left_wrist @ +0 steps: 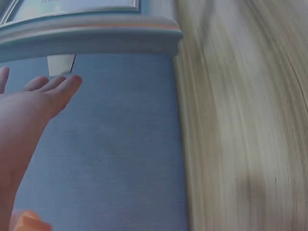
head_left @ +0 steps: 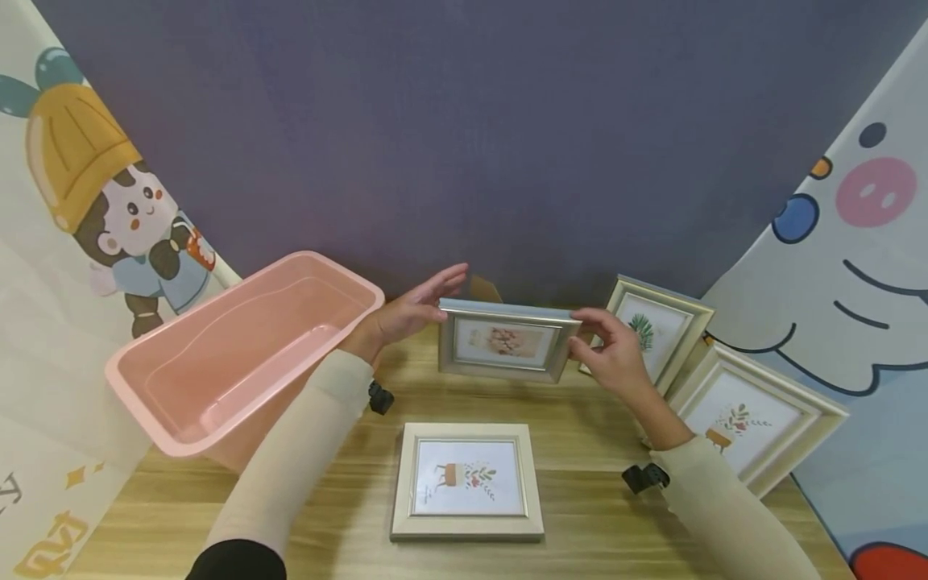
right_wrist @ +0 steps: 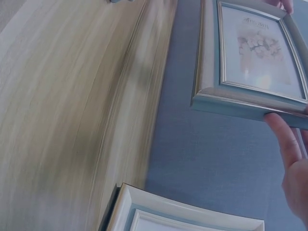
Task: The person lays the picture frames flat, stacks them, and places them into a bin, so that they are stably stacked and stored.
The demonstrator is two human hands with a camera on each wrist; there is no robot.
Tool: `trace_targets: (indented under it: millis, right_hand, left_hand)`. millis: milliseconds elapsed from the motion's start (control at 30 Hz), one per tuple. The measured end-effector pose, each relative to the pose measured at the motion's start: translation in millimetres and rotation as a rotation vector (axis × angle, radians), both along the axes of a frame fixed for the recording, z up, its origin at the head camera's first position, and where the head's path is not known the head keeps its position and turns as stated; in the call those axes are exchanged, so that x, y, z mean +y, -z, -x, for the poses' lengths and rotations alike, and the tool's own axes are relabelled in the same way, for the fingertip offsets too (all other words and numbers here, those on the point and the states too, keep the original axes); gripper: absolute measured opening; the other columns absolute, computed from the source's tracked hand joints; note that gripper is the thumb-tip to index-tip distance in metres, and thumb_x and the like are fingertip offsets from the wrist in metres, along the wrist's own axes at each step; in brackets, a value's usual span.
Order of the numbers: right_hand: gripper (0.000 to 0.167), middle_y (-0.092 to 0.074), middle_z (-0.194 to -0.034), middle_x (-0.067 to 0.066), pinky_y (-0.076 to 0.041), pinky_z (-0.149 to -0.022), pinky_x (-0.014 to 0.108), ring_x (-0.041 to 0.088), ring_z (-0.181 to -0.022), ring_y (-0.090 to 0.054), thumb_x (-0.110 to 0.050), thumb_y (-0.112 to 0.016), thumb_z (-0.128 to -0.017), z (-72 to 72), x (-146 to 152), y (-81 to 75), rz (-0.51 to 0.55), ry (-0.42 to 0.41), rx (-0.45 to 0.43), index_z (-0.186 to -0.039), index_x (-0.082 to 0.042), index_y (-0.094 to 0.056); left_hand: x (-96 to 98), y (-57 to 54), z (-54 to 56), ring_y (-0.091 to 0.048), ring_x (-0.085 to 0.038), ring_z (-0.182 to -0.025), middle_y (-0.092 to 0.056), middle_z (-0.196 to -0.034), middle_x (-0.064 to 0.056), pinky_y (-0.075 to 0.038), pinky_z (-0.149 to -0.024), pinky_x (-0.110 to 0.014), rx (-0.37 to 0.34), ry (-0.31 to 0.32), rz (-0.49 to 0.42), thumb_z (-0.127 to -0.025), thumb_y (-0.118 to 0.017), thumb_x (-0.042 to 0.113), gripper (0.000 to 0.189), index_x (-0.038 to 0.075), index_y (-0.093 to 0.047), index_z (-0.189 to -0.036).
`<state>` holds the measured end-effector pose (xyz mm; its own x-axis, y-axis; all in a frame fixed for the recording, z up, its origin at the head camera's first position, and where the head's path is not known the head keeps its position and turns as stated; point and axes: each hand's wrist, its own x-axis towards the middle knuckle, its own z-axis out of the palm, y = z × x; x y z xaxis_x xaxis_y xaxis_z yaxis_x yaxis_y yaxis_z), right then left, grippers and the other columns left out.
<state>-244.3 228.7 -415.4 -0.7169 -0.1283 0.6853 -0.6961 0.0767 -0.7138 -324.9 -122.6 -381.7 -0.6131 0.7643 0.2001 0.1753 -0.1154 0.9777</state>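
A silver picture frame (head_left: 507,342) with a pinkish flower print is held upright and slightly tilted above the wooden table. My right hand (head_left: 612,350) pinches its right end, the thumb in front; the right wrist view has fingers (right_wrist: 284,137) against that end. At the frame's opposite end is my left hand (head_left: 409,314), its fingers stretched out and thumb by the upper corner. Those straight fingers stand clear of the frame's edge (left_wrist: 96,36) in the left wrist view. Below, a cream picture frame (head_left: 467,524) with a plant print lies flat on the table.
On the left stands a pink plastic bin (head_left: 246,354), beside my left forearm. Two more frames lean at the right: a leaf print (head_left: 645,330) and a larger plant print (head_left: 757,419). A blue-grey wall (head_left: 471,145) rises behind the table (head_left: 580,499).
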Motion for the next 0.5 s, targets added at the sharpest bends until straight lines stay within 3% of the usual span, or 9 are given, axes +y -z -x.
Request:
trace_targets:
  millis: [100,300,400,500]
  right_hand:
    - [0.041,-0.068,-0.093,-0.003,-0.058,-0.054,0.019,0.002,-0.072,-0.07,0.032,-0.064,-0.075,-0.6,-1.9,0.4,-0.017,0.003,0.014,-0.114,0.021,-0.058]
    - [0.04,-0.068,-0.095,-0.004,-0.059,-0.055,0.023,0.004,-0.069,-0.069,0.031,-0.064,-0.076,-3.4,-1.0,0.0,-0.045,0.0,0.004,-0.114,0.019,-0.059]
    - [0.039,-0.067,-0.095,-0.003,-0.059,-0.056,0.023,0.006,-0.07,-0.07,0.029,-0.064,-0.078,-4.2,1.1,-0.1,-0.075,0.007,-0.006,-0.115,0.017,-0.06]
    - [0.039,-0.068,-0.092,-0.001,-0.059,-0.056,0.023,0.01,-0.068,-0.071,0.028,-0.064,-0.078,-5.0,3.8,-0.7,-0.091,-0.001,-0.01,-0.115,0.015,-0.061]
  left_hand:
    - [2.4,2.6,2.1,0.002,-0.041,-0.157,0.002,-0.172,-0.017,0.006,-0.123,-0.067,-0.037,0.019,-0.027,-0.086,-0.045,0.0,0.09,0.011,-0.002,-0.164]
    - [4.1,2.6,3.4,0.001,-0.042,-0.157,0.001,-0.172,-0.018,0.008,-0.122,-0.068,-0.045,0.047,-0.029,-0.083,-0.047,0.001,0.094,0.011,-0.002,-0.164]
    - [1.1,0.1,3.2,0.007,-0.039,-0.158,0.008,-0.172,-0.016,0.008,-0.12,-0.071,-0.061,0.09,-0.004,-0.088,-0.056,0.003,0.096,0.012,0.0,-0.164]
    - [-3.3,-3.1,2.7,0.013,-0.034,-0.158,0.014,-0.172,-0.011,0.006,-0.12,-0.072,-0.081,0.128,0.055,-0.087,-0.076,0.017,0.109,0.016,0.001,-0.165]
